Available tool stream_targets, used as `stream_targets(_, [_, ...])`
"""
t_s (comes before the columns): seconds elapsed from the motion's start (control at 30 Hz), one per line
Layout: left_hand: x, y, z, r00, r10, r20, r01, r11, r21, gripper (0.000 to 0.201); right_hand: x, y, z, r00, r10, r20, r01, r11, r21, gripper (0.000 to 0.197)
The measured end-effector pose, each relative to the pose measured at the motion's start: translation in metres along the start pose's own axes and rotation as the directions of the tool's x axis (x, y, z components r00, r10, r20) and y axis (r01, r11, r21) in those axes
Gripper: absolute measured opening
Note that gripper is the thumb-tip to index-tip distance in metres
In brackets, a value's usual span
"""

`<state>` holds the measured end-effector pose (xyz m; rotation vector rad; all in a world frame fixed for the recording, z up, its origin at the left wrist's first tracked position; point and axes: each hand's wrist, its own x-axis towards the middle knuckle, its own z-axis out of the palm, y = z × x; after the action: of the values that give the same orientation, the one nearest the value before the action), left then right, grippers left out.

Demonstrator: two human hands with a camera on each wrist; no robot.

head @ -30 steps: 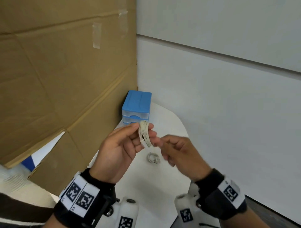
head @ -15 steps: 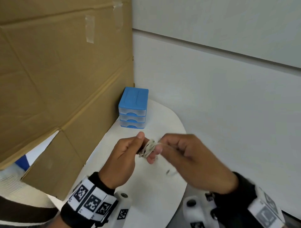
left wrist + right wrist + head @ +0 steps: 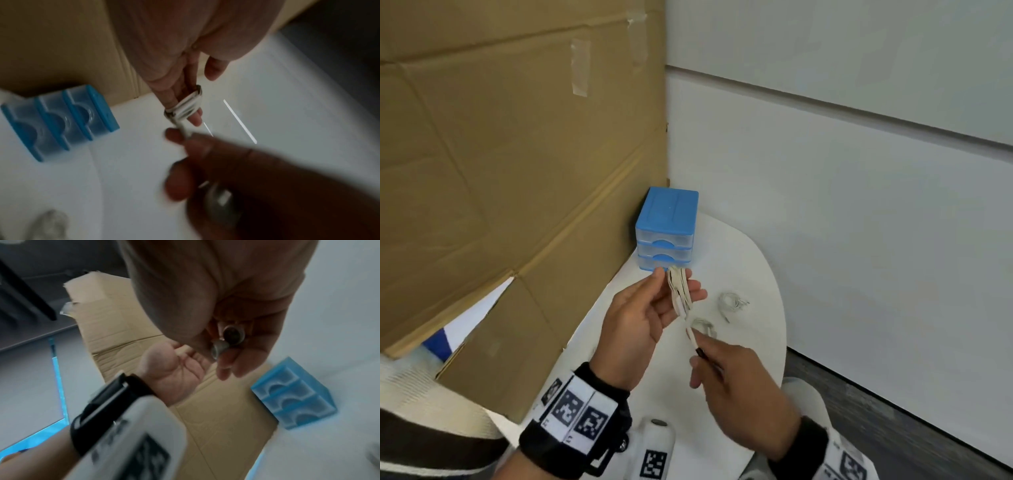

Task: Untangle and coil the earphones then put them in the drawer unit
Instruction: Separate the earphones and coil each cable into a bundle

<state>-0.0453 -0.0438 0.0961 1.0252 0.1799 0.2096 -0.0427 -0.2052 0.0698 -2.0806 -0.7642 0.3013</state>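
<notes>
Over on the left, big cardboard sheets (image 3: 500, 164) are leaning against the wall. Next, the left hand (image 3: 640, 318) is holding up the coiled earphones (image 3: 679, 286), the loops wrapped around its fingers (image 3: 193, 113) above the white table (image 3: 756, 274). Behind it, the blue drawer unit (image 3: 666, 228) is sitting with all three drawers closed. A short tail of cord is running down to the right hand (image 3: 739, 380), which is pinching the end between curled fingers, earbuds tucked in its palm. Two more coiled earphone bundles (image 3: 732, 301) are lying on the table just right of the hands.
</notes>
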Motion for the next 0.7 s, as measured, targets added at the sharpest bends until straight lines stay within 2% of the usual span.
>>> stream_targets(0.07, [0.001,-0.011,-0.001,0.992,0.121,-0.038,-0.111,0.975,0.194,0.03,-0.002,-0.01,0.002,0.995,-0.063,-0.078,0.052,0.989,-0.142,0.028])
stream_targets(0.17, [-0.001,-0.026,-0.003,0.966,0.257,0.022,-0.235,0.841,0.488,0.031,0.0,-0.019,-0.005,0.975,-0.133,-0.18,0.088,0.967,-0.237,0.02])
stream_targets(0.23, [-0.005,-0.034,-0.003,0.958,0.267,0.102,-0.276,0.775,0.569,0.038,0.006,-0.024,-0.013,0.965,-0.134,-0.227,0.079,0.968,-0.239,0.008])
stream_targets(0.33, [-0.011,-0.045,0.002,0.959,0.233,0.161,-0.283,0.759,0.586,0.052,0.017,-0.027,-0.025,0.964,-0.095,-0.249,0.049,0.982,-0.183,0.019])
stream_targets(0.43, [-0.014,-0.049,0.012,0.98,0.188,0.06,-0.19,0.812,0.551,0.062,0.026,-0.025,-0.031,0.978,0.035,-0.204,-0.024,0.998,0.058,0.012])
stream_targets(0.57, [-0.012,-0.045,0.019,0.972,0.139,-0.189,-0.037,0.886,0.462,0.07,0.028,-0.018,-0.027,0.973,0.195,-0.124,-0.126,0.896,0.425,0.012])
stream_targets(0.63, [-0.008,-0.045,0.015,0.941,0.018,-0.338,0.114,0.924,0.366,0.066,0.023,-0.01,-0.02,0.975,0.2,-0.097,-0.142,0.895,0.423,0.011])
stream_targets(0.7, [-0.006,-0.046,0.009,0.894,-0.146,-0.424,0.246,0.95,0.192,0.063,0.016,-0.004,-0.013,0.988,0.153,-0.027,-0.134,0.927,0.35,0.014])
